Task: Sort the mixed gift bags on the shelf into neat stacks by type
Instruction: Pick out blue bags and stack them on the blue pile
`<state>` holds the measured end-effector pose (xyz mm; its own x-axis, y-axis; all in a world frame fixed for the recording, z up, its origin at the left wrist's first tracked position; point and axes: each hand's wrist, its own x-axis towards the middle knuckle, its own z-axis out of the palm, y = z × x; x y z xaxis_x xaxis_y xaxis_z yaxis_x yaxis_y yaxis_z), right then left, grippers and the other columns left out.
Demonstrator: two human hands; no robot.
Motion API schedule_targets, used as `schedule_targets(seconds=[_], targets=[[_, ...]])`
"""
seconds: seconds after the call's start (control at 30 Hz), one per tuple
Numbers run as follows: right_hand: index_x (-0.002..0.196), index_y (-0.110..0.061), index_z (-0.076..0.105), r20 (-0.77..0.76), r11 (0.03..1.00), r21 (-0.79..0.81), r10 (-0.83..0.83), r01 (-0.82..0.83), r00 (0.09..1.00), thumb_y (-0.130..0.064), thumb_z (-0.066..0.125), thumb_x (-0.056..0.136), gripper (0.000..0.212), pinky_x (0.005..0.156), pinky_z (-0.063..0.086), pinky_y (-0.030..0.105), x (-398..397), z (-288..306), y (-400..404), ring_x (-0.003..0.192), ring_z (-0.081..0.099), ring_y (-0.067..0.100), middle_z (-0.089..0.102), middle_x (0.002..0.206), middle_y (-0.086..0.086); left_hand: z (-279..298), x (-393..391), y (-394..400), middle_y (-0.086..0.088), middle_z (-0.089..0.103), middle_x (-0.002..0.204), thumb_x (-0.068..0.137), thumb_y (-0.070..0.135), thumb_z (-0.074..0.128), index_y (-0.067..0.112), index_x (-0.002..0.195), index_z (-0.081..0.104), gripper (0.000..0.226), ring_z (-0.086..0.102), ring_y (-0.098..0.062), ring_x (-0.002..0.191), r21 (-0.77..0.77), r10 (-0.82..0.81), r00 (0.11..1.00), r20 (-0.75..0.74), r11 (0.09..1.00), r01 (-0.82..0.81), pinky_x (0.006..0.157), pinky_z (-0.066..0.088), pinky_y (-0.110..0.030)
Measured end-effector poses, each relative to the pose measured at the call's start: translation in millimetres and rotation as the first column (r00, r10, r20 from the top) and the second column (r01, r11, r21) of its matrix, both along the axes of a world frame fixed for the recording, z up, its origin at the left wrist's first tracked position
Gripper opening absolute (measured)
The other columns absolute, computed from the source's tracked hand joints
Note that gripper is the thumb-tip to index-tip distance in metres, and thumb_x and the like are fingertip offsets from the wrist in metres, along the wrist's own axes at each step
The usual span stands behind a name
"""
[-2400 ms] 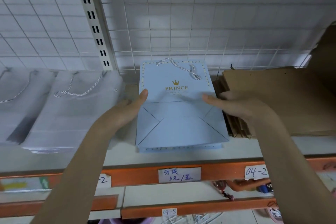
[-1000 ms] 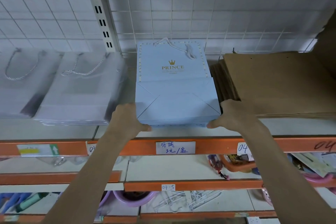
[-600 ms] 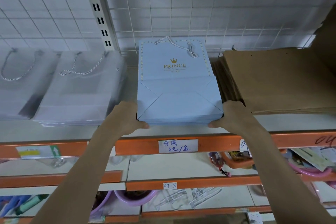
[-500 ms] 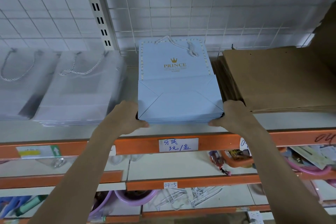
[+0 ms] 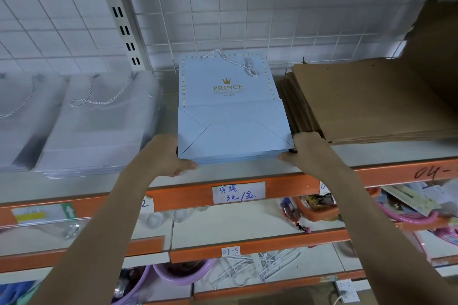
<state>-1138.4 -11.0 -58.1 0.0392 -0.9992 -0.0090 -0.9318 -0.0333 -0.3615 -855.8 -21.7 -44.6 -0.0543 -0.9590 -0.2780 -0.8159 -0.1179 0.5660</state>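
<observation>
Head view, looking down along both forearms: my left hand (image 5: 166, 153) cups the near left corner of the blue bag stack (image 5: 233, 129), thumb lying under the front edge and fingers curled round the side, while my right hand (image 5: 306, 148) grips the near right corner in mirror fashion, thumb tip showing beneath the edge. I judge this two-sided hold to be a squaring grip, pressing the loose sheets flush so that their edges line up into one block on the shelf board (image 5: 247, 171); whether the stack is lifted or resting I cannot tell. The stack sits at the middle of the shelf, just behind its orange front rail (image 5: 188, 193), between two other sorted types. Its top bag is matte pale-blue paper, folded flat with the diagonal base creases upward, a gold crown and PRINCE print, a dotted border and a twisted white cord handle (image 5: 231, 63). To the left, touching nothing of the blue pile, lie frosted translucent bags (image 5: 99, 126), smooth and plastic-looking, with similar cords. To the right, just beside my right hand, lies a fanned pile of brown kraft bags (image 5: 366, 101), rough, stiff and unprinted. Behind all three stands a white wire grid panel (image 5: 247, 7); a handwritten price label (image 5: 239, 192) is stuck to the rail.
</observation>
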Motion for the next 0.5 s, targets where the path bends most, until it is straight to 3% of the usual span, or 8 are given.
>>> schedule_targets(seconds=[0.1,0.23,0.3,0.4,0.5], targets=[[0.065,-0.01,0.045,0.062,0.993,0.098,-0.069,0.062,0.996,-0.025,0.072,0.076,0.034,0.05,0.039,0.024,2,7,-4,0.06,0.052,0.02,0.051,0.063,0.005,8,-3,-3,-0.017,0.07,0.075,0.069,0.012,0.08,0.002,0.082,0.063,0.024,0.063,-0.024,0.06,0.059,0.032,0.999,-0.024,0.998,-0.03,0.068,0.059,-0.032],[0.065,-0.011,0.043,-0.012,0.977,0.198,-0.081,0.082,0.997,-0.016,0.07,0.074,0.029,0.047,0.033,0.02,7,19,-6,0.066,0.052,0.019,0.049,0.066,0.002,11,0,-5,-0.019,0.07,0.08,0.064,0.008,0.083,-0.004,0.086,0.064,0.031,0.069,-0.029,0.072,0.136,0.077,0.997,-0.029,0.988,-0.073,0.078,0.058,-0.04],[0.073,-0.007,0.051,-0.035,0.967,0.233,-0.097,0.103,0.995,-0.011,0.07,0.072,0.019,0.047,0.034,0.02,7,24,-6,0.065,0.053,0.019,0.054,0.07,0.005,13,3,-3,-0.014,0.069,0.079,0.063,0.01,0.084,-0.006,0.083,0.065,0.032,0.07,-0.025,0.074,0.193,0.069,0.997,-0.028,0.979,-0.062,0.078,0.058,-0.035],[0.084,-0.004,0.057,-0.026,0.961,0.256,-0.098,0.102,0.995,-0.012,0.071,0.074,0.019,0.052,0.038,0.023,7,31,-6,0.063,0.057,0.019,0.062,0.074,0.009,19,3,4,-0.006,0.066,0.074,0.065,0.019,0.084,0.0,0.08,0.065,0.031,0.066,-0.014,0.062,0.184,0.066,0.998,0.01,0.981,-0.067,0.056,0.052,-0.018],[0.069,-0.007,0.05,-0.057,0.965,0.231,-0.113,0.124,0.992,-0.008,0.069,0.074,0.019,0.046,0.032,0.022,13,34,-9,0.051,0.048,0.016,0.052,0.058,0.005,23,-5,6,-0.007,0.062,0.062,0.067,0.021,0.082,0.005,0.076,0.06,0.029,0.058,-0.012,0.049,0.074,0.062,0.996,0.057,0.995,-0.066,0.044,0.044,-0.014]])
